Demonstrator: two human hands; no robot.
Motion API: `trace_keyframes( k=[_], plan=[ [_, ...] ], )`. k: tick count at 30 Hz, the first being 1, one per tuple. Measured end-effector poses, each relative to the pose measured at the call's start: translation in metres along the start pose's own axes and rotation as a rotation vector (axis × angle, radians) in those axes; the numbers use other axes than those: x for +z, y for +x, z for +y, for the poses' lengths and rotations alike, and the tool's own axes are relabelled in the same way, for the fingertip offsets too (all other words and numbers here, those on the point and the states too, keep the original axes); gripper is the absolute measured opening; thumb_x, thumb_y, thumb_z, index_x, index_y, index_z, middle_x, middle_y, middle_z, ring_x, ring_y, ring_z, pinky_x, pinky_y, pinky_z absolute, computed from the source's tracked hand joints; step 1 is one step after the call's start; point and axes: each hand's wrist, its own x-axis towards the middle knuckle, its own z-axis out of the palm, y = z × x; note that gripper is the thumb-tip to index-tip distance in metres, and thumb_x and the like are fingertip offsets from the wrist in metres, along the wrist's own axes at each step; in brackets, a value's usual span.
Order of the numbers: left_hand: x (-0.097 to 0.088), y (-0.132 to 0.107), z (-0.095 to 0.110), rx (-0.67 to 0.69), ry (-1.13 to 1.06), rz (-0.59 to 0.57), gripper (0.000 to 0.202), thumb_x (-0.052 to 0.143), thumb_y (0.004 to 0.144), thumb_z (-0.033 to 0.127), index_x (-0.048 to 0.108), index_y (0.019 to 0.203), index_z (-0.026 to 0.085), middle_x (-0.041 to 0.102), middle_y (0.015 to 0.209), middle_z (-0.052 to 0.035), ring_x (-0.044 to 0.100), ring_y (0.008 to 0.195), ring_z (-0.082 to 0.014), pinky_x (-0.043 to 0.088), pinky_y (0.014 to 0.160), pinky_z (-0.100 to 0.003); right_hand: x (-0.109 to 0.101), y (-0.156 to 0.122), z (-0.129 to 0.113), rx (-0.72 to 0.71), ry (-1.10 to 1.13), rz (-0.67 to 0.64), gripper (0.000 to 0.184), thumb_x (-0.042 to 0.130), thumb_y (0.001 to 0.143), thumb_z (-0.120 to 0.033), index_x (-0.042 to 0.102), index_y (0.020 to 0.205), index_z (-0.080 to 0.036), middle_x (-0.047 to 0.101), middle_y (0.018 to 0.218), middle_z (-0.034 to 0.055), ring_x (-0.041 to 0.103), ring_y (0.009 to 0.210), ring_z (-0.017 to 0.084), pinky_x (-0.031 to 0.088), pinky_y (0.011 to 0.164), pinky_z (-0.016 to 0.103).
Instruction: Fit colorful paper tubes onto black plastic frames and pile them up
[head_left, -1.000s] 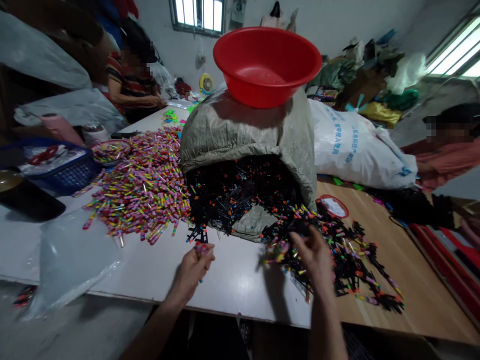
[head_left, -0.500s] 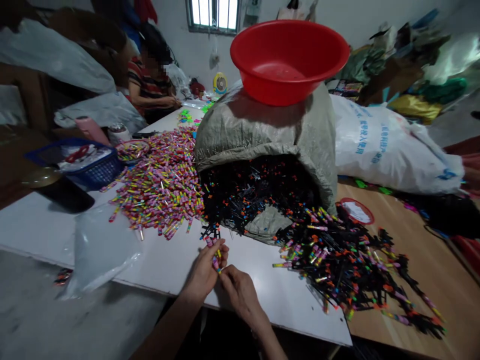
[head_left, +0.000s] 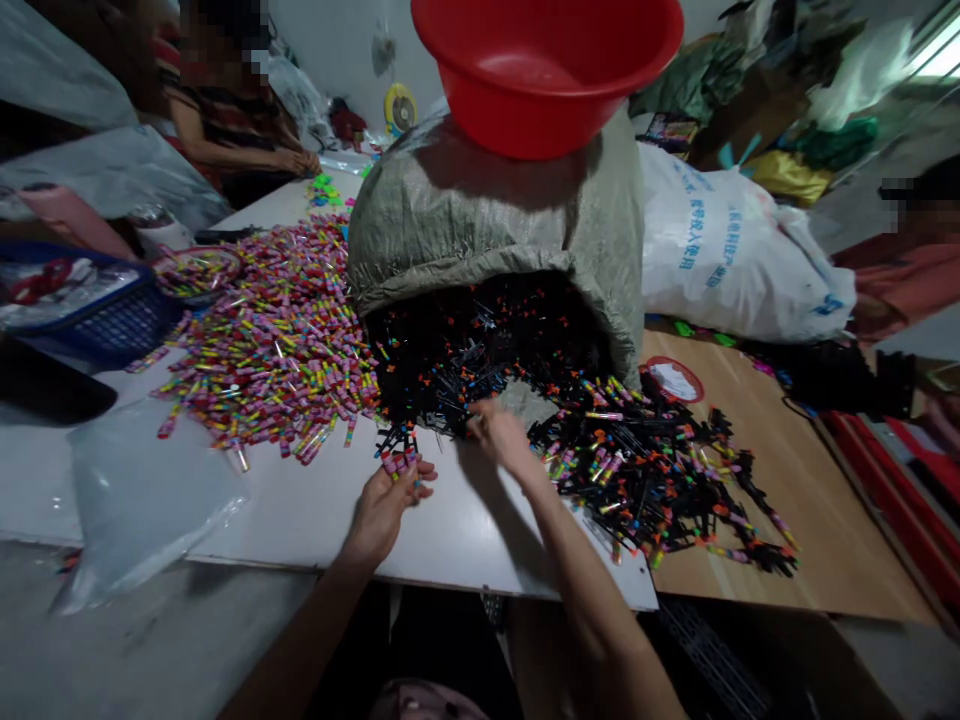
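Observation:
My left hand (head_left: 384,500) rests on the white tabletop (head_left: 465,530) near its front edge, fingers curled round a small bundle of pink and coloured tubes (head_left: 397,463). My right hand (head_left: 501,432) reaches forward to the mouth of a grey woven sack (head_left: 480,230), its fingers down among the black plastic sticks with orange tips (head_left: 480,360) that spill out; whether it grips one is unclear. A spread of black sticks mixed with coloured tubes (head_left: 652,470) lies to the right of that hand. A large heap of pink and yellow tubes (head_left: 270,340) lies to the left of the sack.
A red basin (head_left: 544,70) sits on top of the sack. A white printed sack (head_left: 735,260) lies behind right. A blue basket (head_left: 97,310) and a clear plastic bag (head_left: 142,500) are at left. One person sits at the far left, another at the right edge.
My right hand has left my left hand and reached forward to the black sticks at the sack's mouth. My left hand stays put with its bundle. The view has dipped and shifted.

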Motion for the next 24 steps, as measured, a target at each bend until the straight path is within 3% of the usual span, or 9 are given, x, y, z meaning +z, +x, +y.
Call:
trace_keyframes(
  k=[2,4,7,11,14,16,18,20,24],
  plan=[
    [-0.003,-0.005,-0.001,-0.078,-0.031,-0.048,0.046,0.083,0.052,0.033,0.061,0.087,0.013,0.068,0.078,-0.0053,0.061,0.065,-0.015,0.043,0.052,-0.022,-0.015,0.037,0.016,0.08,-0.207,0.059,0.037,0.041,0.087,-0.005,0.053,0.12,-0.017,0.059,0.115,0.0127,0.057,0.097,0.02,0.043,0.072,0.025],
    [-0.002,-0.011,-0.007,-0.184,-0.101,-0.084,0.047,0.081,0.055,0.027,0.06,0.096,0.014,0.067,0.079,-0.0055,0.062,0.064,-0.0152,0.042,0.049,-0.021,-0.021,0.063,0.027,0.096,-0.28,0.054,0.04,0.038,0.085,0.0,0.053,0.119,-0.016,0.056,0.117,0.0147,0.054,0.103,0.021,0.043,0.075,0.026],
    [0.003,-0.012,-0.015,-0.284,-0.188,-0.09,0.043,0.078,0.062,0.025,0.059,0.1,0.015,0.066,0.075,-0.0042,0.062,0.065,-0.015,0.044,0.051,-0.022,-0.018,0.069,0.036,0.09,-0.265,0.035,0.033,0.041,0.084,0.0,0.057,0.109,-0.014,0.06,0.107,0.0146,0.056,0.098,0.021,0.043,0.074,0.027],
    [0.013,0.004,-0.014,-0.223,-0.117,-0.102,0.042,0.079,0.06,0.03,0.061,0.094,0.013,0.063,0.069,-0.0021,0.059,0.062,-0.0134,0.048,0.058,-0.026,-0.006,0.026,0.036,0.085,-0.138,0.077,0.028,0.056,0.081,-0.015,0.057,0.109,-0.015,0.061,0.102,0.0106,0.059,0.086,0.02,0.043,0.07,0.026],
    [0.021,0.015,-0.017,-0.128,0.006,-0.075,0.042,0.08,0.056,0.036,0.062,0.086,0.013,0.061,0.067,-0.0003,0.054,0.055,-0.0095,0.042,0.052,-0.023,0.015,-0.013,0.021,0.121,0.345,0.189,0.02,0.062,0.077,-0.035,0.06,0.087,-0.017,0.06,0.073,0.0017,0.055,0.063,0.016,0.041,0.057,0.025],
    [0.022,0.016,-0.024,-0.083,0.074,-0.096,0.039,0.077,0.058,0.042,0.062,0.079,0.013,0.056,0.059,0.0019,0.048,0.049,-0.0076,0.036,0.046,-0.021,0.035,-0.035,0.006,0.169,0.612,0.303,0.027,0.06,0.076,-0.044,0.057,0.071,-0.018,0.054,0.06,-0.0019,0.049,0.055,0.014,0.039,0.052,0.024],
    [0.018,0.013,-0.029,-0.048,0.132,-0.099,0.039,0.073,0.062,0.047,0.061,0.076,0.013,0.053,0.054,0.0031,0.043,0.044,-0.0066,0.031,0.043,-0.021,0.055,-0.05,-0.006,0.21,0.723,0.39,0.03,0.058,0.074,-0.047,0.053,0.063,-0.019,0.051,0.057,-0.0026,0.046,0.053,0.013,0.038,0.052,0.025],
    [0.01,0.008,-0.03,-0.002,0.162,-0.059,0.042,0.07,0.064,0.049,0.062,0.084,0.013,0.054,0.057,0.0031,0.042,0.043,-0.006,0.029,0.041,-0.021,0.068,-0.061,-0.014,0.255,0.766,0.388,0.03,0.058,0.073,-0.046,0.053,0.06,-0.019,0.051,0.054,-0.003,0.045,0.051,0.012,0.037,0.051,0.025],
    [-0.007,-0.002,-0.022,0.072,0.184,-0.091,0.048,0.07,0.064,0.051,0.059,0.093,0.014,0.058,0.065,0.0011,0.044,0.045,-0.0069,0.03,0.041,-0.021,0.058,-0.076,-0.023,0.323,0.886,0.394,0.031,0.063,0.069,-0.048,0.06,0.067,-0.017,0.06,0.059,0.0009,0.051,0.052,0.014,0.042,0.052,0.026]
  ],
)
